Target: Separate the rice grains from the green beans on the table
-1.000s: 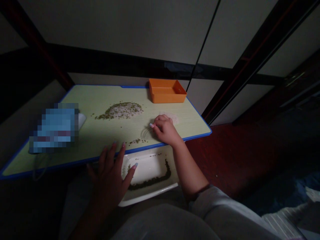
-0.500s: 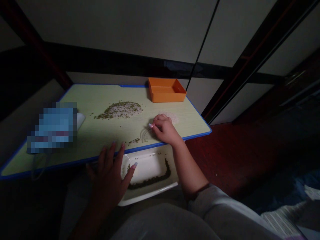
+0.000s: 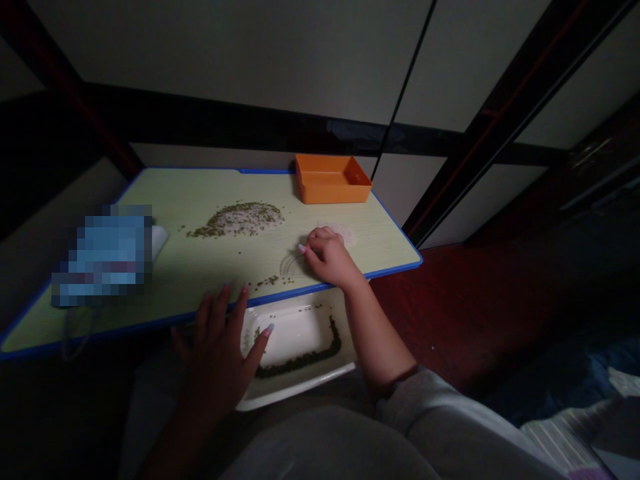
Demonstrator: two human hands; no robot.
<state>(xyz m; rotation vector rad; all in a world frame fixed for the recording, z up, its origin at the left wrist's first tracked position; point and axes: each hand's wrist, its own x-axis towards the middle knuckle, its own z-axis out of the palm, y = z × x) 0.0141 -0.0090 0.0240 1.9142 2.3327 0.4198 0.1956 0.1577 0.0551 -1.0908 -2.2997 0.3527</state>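
My right hand (image 3: 327,257) rests on the pale yellow table (image 3: 200,190), fingers curled together in a pinch. Whatever they hold is too small or hidden to name. Just beyond its knuckles lies a thin patch of white grains (image 3: 343,232). Small green beans (image 3: 270,281) are scattered near the front edge. A mixed heap of green beans and white grains (image 3: 245,219) spreads across the middle. My left hand (image 3: 217,353) has its fingers spread at the table's front edge, beside a white basin (image 3: 300,333). Dark green beans (image 3: 303,362) line the basin's near and right sides.
An orange open box (image 3: 336,195) stands at the table's back right. At the left lies a blurred-out blue object (image 3: 110,260) with a loop hanging over the edge. Cabinet panels (image 3: 240,47) rise behind the table, and dark red flooring (image 3: 420,313) shows to the right.
Almost nothing differs. The view has shifted very slightly, and both hands keep their places and poses.
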